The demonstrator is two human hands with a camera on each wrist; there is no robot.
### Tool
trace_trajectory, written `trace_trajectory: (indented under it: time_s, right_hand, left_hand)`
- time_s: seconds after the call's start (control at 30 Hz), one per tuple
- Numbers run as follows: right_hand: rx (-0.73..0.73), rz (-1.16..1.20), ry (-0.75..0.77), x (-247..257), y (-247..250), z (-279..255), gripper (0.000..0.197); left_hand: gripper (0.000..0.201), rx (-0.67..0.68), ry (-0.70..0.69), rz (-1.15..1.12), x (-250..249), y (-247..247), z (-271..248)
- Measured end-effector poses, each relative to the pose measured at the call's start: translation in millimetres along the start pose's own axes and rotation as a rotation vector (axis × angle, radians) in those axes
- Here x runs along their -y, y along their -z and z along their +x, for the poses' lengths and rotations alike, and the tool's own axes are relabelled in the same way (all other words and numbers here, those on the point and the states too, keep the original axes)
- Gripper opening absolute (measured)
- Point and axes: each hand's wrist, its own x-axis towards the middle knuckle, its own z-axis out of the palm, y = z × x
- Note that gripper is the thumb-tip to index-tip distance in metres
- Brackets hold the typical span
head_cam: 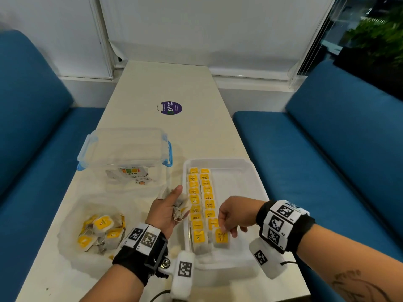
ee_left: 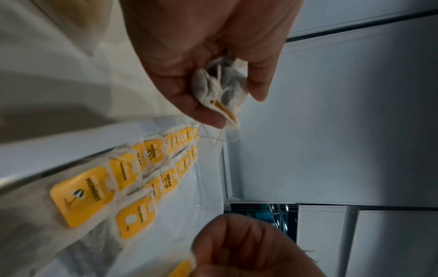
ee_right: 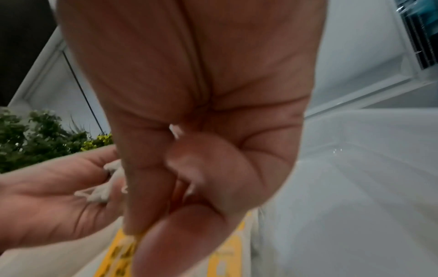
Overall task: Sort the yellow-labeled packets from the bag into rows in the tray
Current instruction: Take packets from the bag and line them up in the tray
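A long white table (head_cam: 185,88) carries a shallow white plastic tray (head_cam: 239,171) with 2 rows of yellow-labeled packets (head_cam: 201,201) and a clear plastic bag (head_cam: 72,216) holding more. The left hand (head_cam: 166,211) grips a bunch of packets (ee_left: 220,90); the right hand (head_cam: 234,214) pinches a packet (head_cam: 221,237) at the second row's near end.

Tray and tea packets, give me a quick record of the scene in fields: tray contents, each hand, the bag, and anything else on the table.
tray: white tray, two rows of yellow-labeled packets along its left side
right hand: right hand pinches a packet at the near end of the second row
left hand: left hand holds a bunch of packets
bag: clear bag, more packets inside
other: lidded clear box; purple sticker
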Motion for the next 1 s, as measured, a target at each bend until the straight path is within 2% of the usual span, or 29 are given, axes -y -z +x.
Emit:
trace_trajectory:
  time_s: [0.1, 0.27, 0.47, 0.6, 0.7, 0.8, 0.9, 1.0]
  right_hand:
    - [0.106, -0.054, -0.053, 0.2, -11.3, 8.8, 0.020]
    - [0.104, -0.128, -0.213, 3.0, -20.2, 41.1, 0.009]
    - [0.106, -0.078, -0.336, 10.6, -15.4, 59.9, 0.015]
    - [0.112, -0.049, -0.389, 10.3, -17.8, 60.0, 0.023]
    - [0.003, -0.086, -0.319, 16.4, -8.8, 50.1, 0.024]
    - [-0.174, -0.132, -0.172, 22.8, 15.8, 29.3, 0.018]
    - [-0.374, 0.168, -0.004, 25.1, 36.2, 7.1, 0.010]
    - [-0.421, 0.377, 0.149, 27.3, 41.4, -6.8, 0.006]
  left_hand:
    - [0.022, -0.014, 0.008, 0.007, 0.1, 0.8, -4.0]
    - [0.017, -0.011, 0.027, 0.042, 2.5, 3.0, -8.0]
    - [0.026, 0.048, 0.075, 0.040, 7.3, 8.1, -8.6]
    - [0.028, 0.039, 0.121, 0.024, 6.7, 6.1, -11.3]
    - [0.023, 0.019, 0.143, 0.041, 5.6, 3.1, -12.5]
    - [0.021, 0.014, 0.137, 0.083, 5.3, -1.9, -12.5]
    - [0.023, 0.024, 0.144, 0.132, 5.6, -6.6, -14.3]
    - [0.028, 0.031, 0.150, 0.165, 5.0, -15.6, -12.3]
